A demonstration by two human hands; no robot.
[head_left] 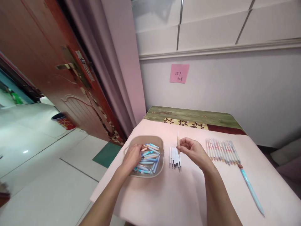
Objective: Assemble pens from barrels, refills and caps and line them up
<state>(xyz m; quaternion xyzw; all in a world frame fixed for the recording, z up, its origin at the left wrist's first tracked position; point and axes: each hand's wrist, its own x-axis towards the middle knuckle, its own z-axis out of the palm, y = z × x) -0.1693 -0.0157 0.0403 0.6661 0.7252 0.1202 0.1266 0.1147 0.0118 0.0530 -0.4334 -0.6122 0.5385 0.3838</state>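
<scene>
A beige basket (144, 138) on the table's left part holds several blue and tan pen parts (148, 162). My left hand (134, 156) reaches into its left side, fingers bent around something I cannot make out among the parts. Upright between the thumb and fingers of my right hand (191, 150) is a beige pen barrel (178, 141) with a thin white tip sticking up. Just below and left of that hand, several white refills (174, 158) lie side by side with dark tips toward me.
The pink-covered table (162, 197) bears a row of clear-wrapped pens (222, 151) at the right. Nearer me lies a large light-blue pen (252, 191). A pink note (179, 73) is on the wall; a brown door (77, 81) stands at the left.
</scene>
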